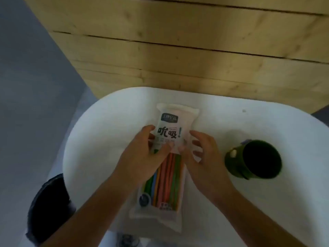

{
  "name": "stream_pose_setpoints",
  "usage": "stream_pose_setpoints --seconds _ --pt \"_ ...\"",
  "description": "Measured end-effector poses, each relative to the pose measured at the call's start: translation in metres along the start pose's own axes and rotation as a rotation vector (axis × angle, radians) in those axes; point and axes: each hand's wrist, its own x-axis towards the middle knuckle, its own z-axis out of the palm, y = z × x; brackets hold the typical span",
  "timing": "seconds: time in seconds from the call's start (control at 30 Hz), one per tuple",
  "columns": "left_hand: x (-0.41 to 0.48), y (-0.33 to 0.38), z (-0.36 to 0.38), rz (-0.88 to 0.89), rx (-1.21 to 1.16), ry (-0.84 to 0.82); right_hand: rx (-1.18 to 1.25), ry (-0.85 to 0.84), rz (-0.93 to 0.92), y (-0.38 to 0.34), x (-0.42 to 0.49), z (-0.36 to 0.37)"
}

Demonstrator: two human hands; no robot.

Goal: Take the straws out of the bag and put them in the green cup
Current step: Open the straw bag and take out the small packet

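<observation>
The bag of straws (pixel 169 122) lies lengthwise in the middle of the white table (pixel 106 122). It is white and printed at the far end. Its clear near half shows several coloured straws (pixel 165 179) inside. My left hand (pixel 142 154) holds the bag's left side at mid-length, thumb over the edge and fingers across the front. My right hand (pixel 204 157) grips the right edge opposite, fingers curled against the plastic. The green cup (pixel 252 159) stands upright and empty to the right of my right hand, apart from it.
A wooden plank wall (pixel 178 50) rises just behind the table. A dark chair seat or stool (pixel 48 207) sits by the table's near left edge. Grey floor (pixel 26 86) lies to the left. A small dark object (pixel 126 241) sits at the near edge.
</observation>
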Motion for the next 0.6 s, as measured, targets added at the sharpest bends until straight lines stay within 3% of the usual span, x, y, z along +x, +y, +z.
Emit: stream_pose_setpoints --seconds 0.13,0.3,0.6 --pt "0.014 -0.014 0.011 0.037 -0.128 0.081 0.26 -0.044 0.112 0.015 0.011 0.002" --pt "0.022 -0.01 0.011 0.074 -0.302 0.144 0.382 0.03 0.013 0.03 0.01 0.002" --pt "-0.039 0.017 -0.003 0.323 -0.409 -0.028 0.34 0.206 -0.22 -0.02 -0.029 -0.051"
